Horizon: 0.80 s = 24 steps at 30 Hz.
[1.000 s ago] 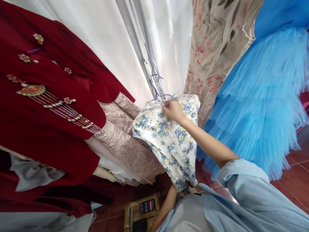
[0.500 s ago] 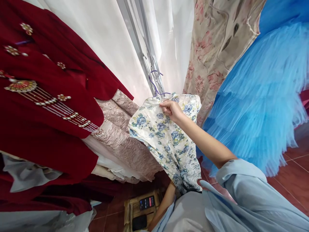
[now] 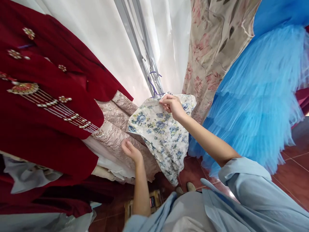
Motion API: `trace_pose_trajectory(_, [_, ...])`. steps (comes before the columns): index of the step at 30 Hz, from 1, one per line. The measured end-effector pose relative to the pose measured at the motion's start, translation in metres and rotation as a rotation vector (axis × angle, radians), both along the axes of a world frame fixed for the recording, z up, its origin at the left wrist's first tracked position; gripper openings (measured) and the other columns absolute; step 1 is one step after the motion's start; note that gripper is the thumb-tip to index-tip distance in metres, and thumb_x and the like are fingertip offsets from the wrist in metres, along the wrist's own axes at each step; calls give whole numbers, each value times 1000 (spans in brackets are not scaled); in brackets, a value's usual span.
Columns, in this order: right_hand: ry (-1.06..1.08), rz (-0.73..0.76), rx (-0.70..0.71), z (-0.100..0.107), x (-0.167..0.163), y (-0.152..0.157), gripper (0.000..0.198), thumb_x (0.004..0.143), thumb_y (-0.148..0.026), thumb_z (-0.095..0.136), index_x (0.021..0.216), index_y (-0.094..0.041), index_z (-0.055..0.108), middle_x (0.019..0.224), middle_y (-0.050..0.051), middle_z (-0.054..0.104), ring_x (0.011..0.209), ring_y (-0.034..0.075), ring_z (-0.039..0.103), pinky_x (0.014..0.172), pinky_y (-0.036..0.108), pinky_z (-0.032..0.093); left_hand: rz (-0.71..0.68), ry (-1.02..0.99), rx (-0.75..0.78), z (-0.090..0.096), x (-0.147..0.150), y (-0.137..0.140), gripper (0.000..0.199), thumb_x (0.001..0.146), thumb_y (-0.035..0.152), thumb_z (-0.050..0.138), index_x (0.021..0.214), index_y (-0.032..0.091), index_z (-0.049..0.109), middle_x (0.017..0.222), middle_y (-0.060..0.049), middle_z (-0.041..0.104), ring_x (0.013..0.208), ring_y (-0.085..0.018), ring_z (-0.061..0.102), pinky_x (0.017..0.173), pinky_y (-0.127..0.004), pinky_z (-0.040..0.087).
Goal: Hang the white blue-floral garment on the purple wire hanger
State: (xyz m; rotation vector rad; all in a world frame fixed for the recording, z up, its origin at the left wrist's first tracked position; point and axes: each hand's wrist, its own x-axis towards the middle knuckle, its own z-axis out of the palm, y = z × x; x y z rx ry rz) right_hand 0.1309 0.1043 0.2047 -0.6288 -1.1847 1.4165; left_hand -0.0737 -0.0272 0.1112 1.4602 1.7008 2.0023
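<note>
A white sleeveless blouse (image 3: 156, 124) with blue and yellow-green flowers hangs from a purple hanger (image 3: 154, 90) in the middle of the view. My right hand (image 3: 172, 107) pinches the blouse at its neckline, just under the hanger. To the left of the blouse, my left hand (image 3: 130, 150) is raised, slightly blurred, with loosely curved fingers and nothing in them. It is apart from the blouse, in front of a pale pink textured garment (image 3: 112, 129).
A dark red jacket (image 3: 70, 116) with beaded ornaments hangs at left. On the right are a beige floral dress (image 3: 200, 48) and a blue tiered tulle dress (image 3: 246, 106). Behind stand a grey metal rack (image 3: 135, 35) and white curtain (image 3: 96, 32). Below, a wooden stool (image 3: 127, 209) stands on red tiles.
My left hand has come up from the lower part of the blouse to its left side. The blouse's hem now hangs free, away from my body. My right hand keeps its pinch.
</note>
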Motion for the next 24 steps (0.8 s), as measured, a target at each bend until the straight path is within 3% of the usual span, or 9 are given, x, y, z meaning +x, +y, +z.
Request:
trace_pose_trajectory(2, [8, -50, 43, -7, -2, -3, 23, 72, -27, 71, 65, -22, 49, 47, -7, 38, 45, 10, 36, 45, 23, 25, 115, 217, 175, 28, 6, 24, 36, 103, 50, 43, 117, 23, 62, 123, -11, 62, 120, -26, 58, 102, -42, 48])
trace_pose_trajectory(3, [5, -67, 64, -9, -3, -4, 24, 74, -29, 70, 66, -22, 49, 48, -7, 37, 46, 10, 38, 46, 23, 27, 76, 364, 209, 47, 11, 38, 35, 103, 48, 45, 119, 22, 63, 123, -11, 62, 118, -25, 59, 101, -41, 49])
trace_pose_trajectory(6, [-69, -103, 103, -11, -5, -6, 25, 81, -34, 67, 71, -23, 47, 52, -7, 37, 49, 11, 41, 50, 23, 32, -262, 723, 99, 99, 35, 79, 29, 103, 39, 49, 122, 23, 64, 125, -11, 64, 114, -23, 62, 96, -36, 51])
trace_pose_trajectory(8, [-138, -136, 114, -10, -4, -4, 25, 84, -36, 63, 71, -23, 46, 53, -6, 38, 50, 11, 41, 51, 23, 33, -347, 861, 35, 118, 50, 99, 23, 103, 33, 49, 111, 21, 67, 112, -9, 68, 105, -22, 65, 91, -35, 52])
trace_pose_trajectory(11, [-170, -181, 152, -11, -4, 4, 23, 84, -33, 57, 68, -23, 44, 54, -5, 38, 52, 12, 41, 52, 23, 34, -309, 931, 30, 125, 64, 113, 22, 102, 26, 48, 97, 19, 67, 97, -8, 69, 94, -21, 65, 86, -33, 51])
trace_pose_trajectory(14, [-174, -204, 184, -29, -6, 12, 21, 80, -29, 53, 63, -23, 41, 54, -5, 38, 53, 12, 40, 53, 24, 33, -220, 854, 149, 127, 65, 115, 20, 102, 25, 48, 96, 19, 65, 96, -8, 68, 94, -20, 63, 84, -32, 49])
trace_pose_trajectory(19, [-320, -237, 100, -111, 1, -6, 18, 76, -32, 53, 62, -22, 45, 56, -5, 43, 56, 12, 40, 56, 25, 31, -59, 695, 259, 138, 36, 119, 19, 103, 28, 50, 95, 18, 64, 93, -3, 68, 84, -13, 60, 75, -29, 48])
trace_pose_trajectory(22, [-356, -227, -10, -161, 4, -28, 21, 76, -37, 52, 63, -22, 45, 57, -5, 43, 58, 13, 41, 57, 25, 33, -72, 664, 194, 121, 10, 121, 19, 101, 31, 54, 92, 18, 65, 89, -3, 67, 80, -13, 60, 71, -28, 48])
trace_pose_trajectory(24, [-383, -201, -69, -183, 1, -38, 22, 76, -39, 52, 63, -22, 45, 57, -4, 43, 59, 14, 42, 58, 25, 35, -79, 634, 152, 104, -1, 118, 23, 100, 36, 54, 91, 19, 64, 89, -4, 67, 83, -16, 62, 74, -30, 49])
